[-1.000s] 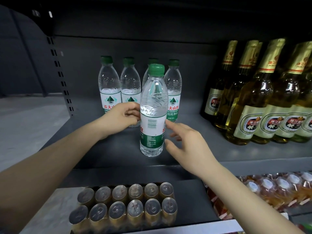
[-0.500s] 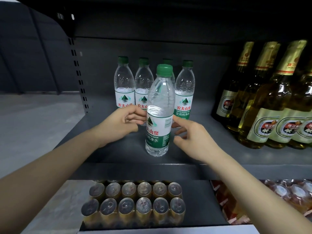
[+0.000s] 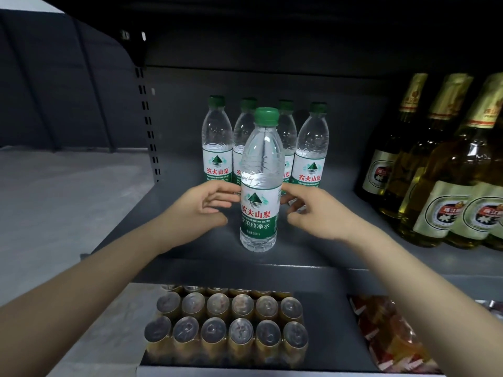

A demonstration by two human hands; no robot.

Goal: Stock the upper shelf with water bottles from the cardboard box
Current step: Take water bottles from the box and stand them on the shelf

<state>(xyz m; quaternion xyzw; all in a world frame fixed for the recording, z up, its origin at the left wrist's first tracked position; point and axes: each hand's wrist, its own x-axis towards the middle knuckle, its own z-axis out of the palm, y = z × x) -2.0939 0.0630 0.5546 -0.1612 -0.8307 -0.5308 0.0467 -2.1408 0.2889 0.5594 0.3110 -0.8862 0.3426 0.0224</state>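
Since half a second ago the front water bottle (image 3: 260, 186) has been turned so its label faces squarely outward, and both hands have been eased off its sides.

Places taken from the front water bottle, left to right:

- Far left: a slotted upright (image 3: 148, 126) of the shelving, with grey floor beyond it.
- Just left: the left hand (image 3: 200, 213), fingers loosely spread and released, tips at or just short of the label; real contact cannot be told. Nothing is gripped.
- Behind: four water bottles (image 3: 217, 148) ranked against the back panel, labels forward. The front one is judged to have been set before them to begin a second row, label aligned to match.
- Just right: the right hand (image 3: 324, 213), fingers relaxed and partly curled, holding nothing, close beside the label as if steadying.
- Far right: beer bottles (image 3: 441, 202) in a packed group, well apart.

Surface: the upper shelf (image 3: 313, 257) is dark grey metal; the front water bottle stands upright near its front edge.

Below: a tray of cans (image 3: 227, 327) is seen from above, and red-wrapped packets (image 3: 386, 336) to the right. The cardboard box is not in view.
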